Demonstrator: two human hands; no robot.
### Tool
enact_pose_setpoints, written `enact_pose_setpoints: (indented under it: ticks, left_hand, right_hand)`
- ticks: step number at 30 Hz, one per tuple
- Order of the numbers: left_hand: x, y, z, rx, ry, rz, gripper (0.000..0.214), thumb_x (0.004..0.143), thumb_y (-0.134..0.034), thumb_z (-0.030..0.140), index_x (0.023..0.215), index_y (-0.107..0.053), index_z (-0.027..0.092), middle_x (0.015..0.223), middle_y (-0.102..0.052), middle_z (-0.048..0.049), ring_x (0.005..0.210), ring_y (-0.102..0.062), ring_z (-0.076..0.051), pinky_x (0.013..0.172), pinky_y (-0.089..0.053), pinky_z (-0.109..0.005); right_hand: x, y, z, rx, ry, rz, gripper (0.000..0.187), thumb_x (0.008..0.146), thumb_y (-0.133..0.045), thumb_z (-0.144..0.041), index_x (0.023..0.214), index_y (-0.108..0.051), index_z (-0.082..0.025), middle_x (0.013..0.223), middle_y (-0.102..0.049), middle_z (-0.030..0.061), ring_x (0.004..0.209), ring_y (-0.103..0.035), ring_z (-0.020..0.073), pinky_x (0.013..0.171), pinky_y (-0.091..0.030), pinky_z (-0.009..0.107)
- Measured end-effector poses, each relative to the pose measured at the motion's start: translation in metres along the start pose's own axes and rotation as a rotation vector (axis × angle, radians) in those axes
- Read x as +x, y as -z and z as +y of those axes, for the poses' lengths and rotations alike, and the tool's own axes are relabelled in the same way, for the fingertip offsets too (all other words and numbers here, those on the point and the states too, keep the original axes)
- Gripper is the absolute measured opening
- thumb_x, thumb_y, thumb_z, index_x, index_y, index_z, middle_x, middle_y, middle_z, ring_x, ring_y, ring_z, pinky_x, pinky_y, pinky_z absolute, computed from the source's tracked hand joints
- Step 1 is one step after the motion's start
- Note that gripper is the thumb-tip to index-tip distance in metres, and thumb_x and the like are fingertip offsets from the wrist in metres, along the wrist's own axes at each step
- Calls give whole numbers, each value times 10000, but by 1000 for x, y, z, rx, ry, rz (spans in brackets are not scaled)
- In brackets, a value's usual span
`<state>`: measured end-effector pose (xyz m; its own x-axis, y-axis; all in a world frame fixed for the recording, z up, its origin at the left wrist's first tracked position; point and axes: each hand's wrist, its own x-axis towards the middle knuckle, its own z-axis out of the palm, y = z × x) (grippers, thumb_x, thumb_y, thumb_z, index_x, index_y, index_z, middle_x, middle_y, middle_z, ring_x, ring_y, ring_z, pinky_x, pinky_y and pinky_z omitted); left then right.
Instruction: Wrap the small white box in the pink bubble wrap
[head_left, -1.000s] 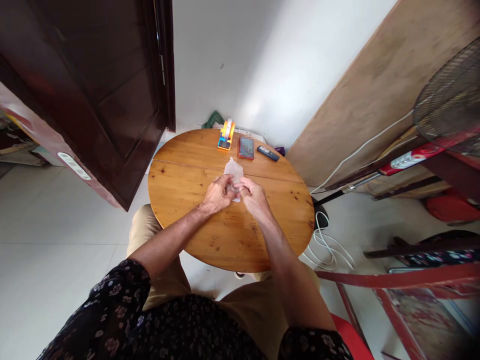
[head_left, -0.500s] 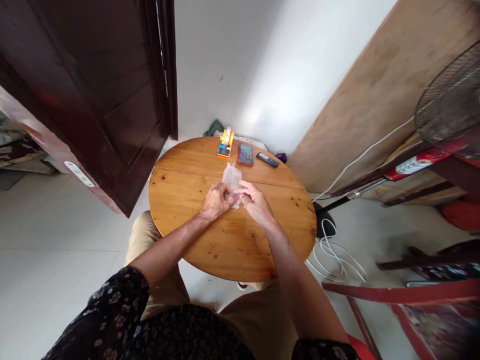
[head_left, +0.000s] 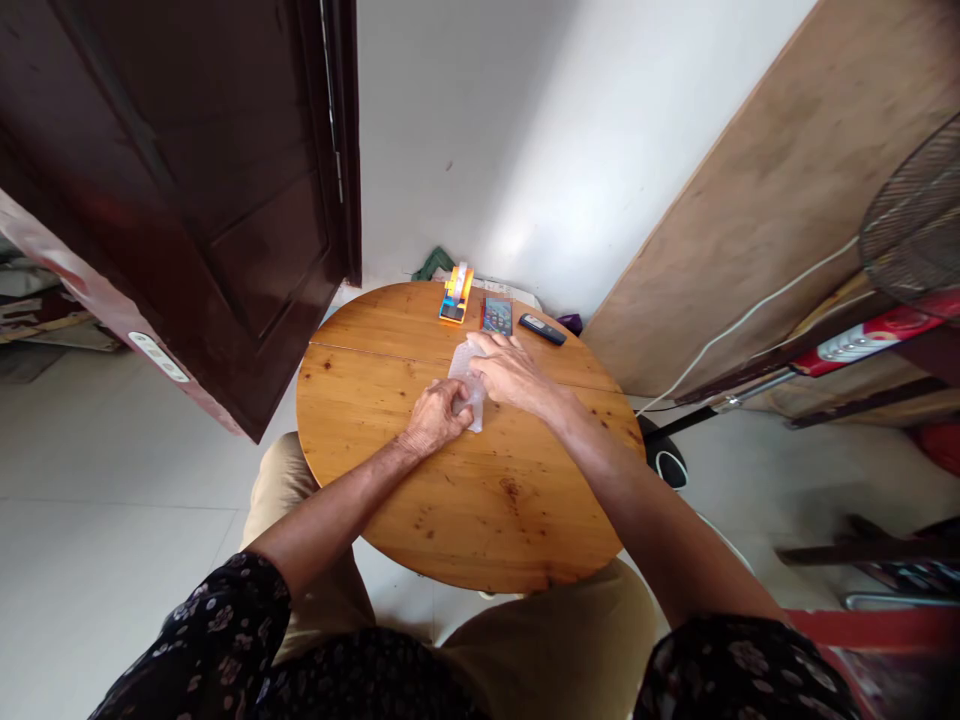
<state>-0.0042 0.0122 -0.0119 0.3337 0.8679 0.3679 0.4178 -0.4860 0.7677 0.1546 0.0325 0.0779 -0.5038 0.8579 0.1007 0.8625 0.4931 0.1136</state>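
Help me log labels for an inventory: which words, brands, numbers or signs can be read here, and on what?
No text can be read.
Pale wrapper: no lettering made out; partly covered.
Phone: screen icons show, too small to read.
Dark handset: any markings too small.
Fan panel: too blurred.

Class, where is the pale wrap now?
In the head view, the wrap lies on the table, partly covered by the left hand and right hand, nearer than the phone and slightly left.
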Motion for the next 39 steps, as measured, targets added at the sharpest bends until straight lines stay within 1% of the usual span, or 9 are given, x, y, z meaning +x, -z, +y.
enact_pose_setpoints:
  ticks: [7,15,21,24,27,30,32,34,39]
  left_hand:
    - [1,-1,3,10,55,-34,153,746,-636,154,882,-602,215,890,-679,-33,869,-642,-206,852,-536,-344]
    - [3,1,7,26,77,-72,157,745,-646,162,891,-613,209,909,-691,-40,931,-651,-221,898,-521,-350]
    - [3,-3,3,18,88,-58,173,736,-661,168,891,-600,211,941,-695,-34,897,-646,-204,873,-514,-329]
    - [2,-3,3,13,85,-62,164,741,-655,166,888,-596,206,931,-692,-39,880,-644,-203,856,-514,-326]
    - [2,-2,5,12,83,-73,150,748,-646,167,884,-594,203,904,-685,-37,882,-644,-205,855,-513,-327]
    - [3,-2,6,7,84,-68,154,745,-648,167,885,-597,204,905,-689,-38,902,-646,-211,874,-514,-334]
    - [3,-3,5,8,77,-66,152,745,-649,172,886,-604,203,909,-697,-43,919,-650,-219,894,-516,-347]
    - [2,-4,3,15,61,-61,162,750,-647,172,906,-616,202,933,-709,-51,946,-655,-227,918,-518,-360]
    - [-4,1,0,134,-137,15,295,787,-655,208,1082,-653,195,1329,-654,-111,1201,-592,-276,1026,-474,-440]
  right_hand:
    - [-3,1,0,-13,-16,74,227,892,-545,-128,933,-761,-184,1562,-450,124,1367,-419,335,1050,-381,522]
    - [10,-9,15,-64,37,-101,216,872,-584,-138,957,-778,-181,1622,-373,121,1485,-312,344,1128,-327,512]
    - [37,-20,42,-57,-41,-235,250,809,-636,-90,939,-807,-216,1563,-476,83,1487,-321,369,1171,-287,531]
    - [37,-26,60,10,-128,-126,295,819,-605,-90,1001,-793,-227,1556,-473,92,1438,-398,359,1136,-345,543]
    - [24,-28,67,142,-247,158,377,832,-551,-95,1130,-747,-218,1504,-512,112,1344,-507,318,1103,-411,510]
    - [3,-30,58,269,-183,375,324,868,-516,-141,1072,-756,-216,1326,-630,101,1223,-587,271,1074,-453,448]
    - [-11,-36,45,304,-99,373,291,881,-517,-170,1014,-771,-220,1207,-676,92,1131,-618,258,1023,-482,429]
    - [-20,-46,33,283,-83,296,264,877,-546,-197,987,-785,-220,1193,-686,100,1110,-616,280,1010,-476,465]
    - [-20,-76,24,333,-194,204,249,860,-564,-177,904,-802,-234,1290,-671,101,1187,-587,305,1045,-453,510]
